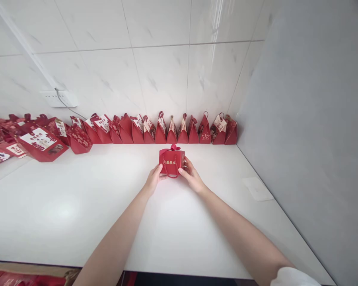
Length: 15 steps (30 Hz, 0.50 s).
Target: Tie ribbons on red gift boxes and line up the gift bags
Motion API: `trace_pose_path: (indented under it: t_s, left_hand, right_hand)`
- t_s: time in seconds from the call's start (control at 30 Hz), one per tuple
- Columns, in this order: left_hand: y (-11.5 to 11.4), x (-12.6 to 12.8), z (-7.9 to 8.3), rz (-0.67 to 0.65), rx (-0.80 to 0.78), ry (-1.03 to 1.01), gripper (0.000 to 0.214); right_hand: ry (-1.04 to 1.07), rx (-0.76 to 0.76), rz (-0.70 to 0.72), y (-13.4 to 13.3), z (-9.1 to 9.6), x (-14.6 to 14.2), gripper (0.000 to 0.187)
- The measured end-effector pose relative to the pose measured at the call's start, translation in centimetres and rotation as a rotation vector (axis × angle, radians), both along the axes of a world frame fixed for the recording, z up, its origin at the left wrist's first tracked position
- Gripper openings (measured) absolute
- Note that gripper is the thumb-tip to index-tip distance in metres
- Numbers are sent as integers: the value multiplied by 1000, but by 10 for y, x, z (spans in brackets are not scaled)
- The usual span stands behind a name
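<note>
Between my two hands is a small red gift box point(170, 156) with gold lettering, a rope handle hanging down its front and a red ribbon bow on top. My left hand point(153, 178) grips its left side, thumb on the front and fingers partly under it. On the right side, my right hand point(192, 174) holds it with the thumb at the lower front corner and the fingers behind the edge. Whether the box touches the table is hard to tell. Just beyond it, a row of red gift boxes point(161, 133) with peaked tops stands along the wall.
More red gift boxes point(43, 145) crowd the left side of the white table point(77, 222). A power socket point(59, 98) with a grey cable is on the tiled wall. A grey panel point(310, 119) bounds the right. Red packages point(24, 278) lie below the table's front edge.
</note>
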<state>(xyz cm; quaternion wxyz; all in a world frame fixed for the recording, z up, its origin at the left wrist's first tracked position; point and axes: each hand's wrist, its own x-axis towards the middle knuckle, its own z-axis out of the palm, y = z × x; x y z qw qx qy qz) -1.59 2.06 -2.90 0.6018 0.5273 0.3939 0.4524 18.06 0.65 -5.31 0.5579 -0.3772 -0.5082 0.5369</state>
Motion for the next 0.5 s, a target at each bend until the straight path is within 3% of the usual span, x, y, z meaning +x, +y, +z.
trace_pose_path:
  t_s: [0.23,0.4,0.5]
  left_hand:
    - [-1,1,3,32,33,21,59]
    - [3,6,-5,164,163,54,64]
    - [1,11,-7,164,180,108,69]
  right_hand:
    - [17,27,-17,0,1,0,93]
    - [4,14,-138,4,-3,0,97]
    - [-42,45,-168,6,-7,2,100]
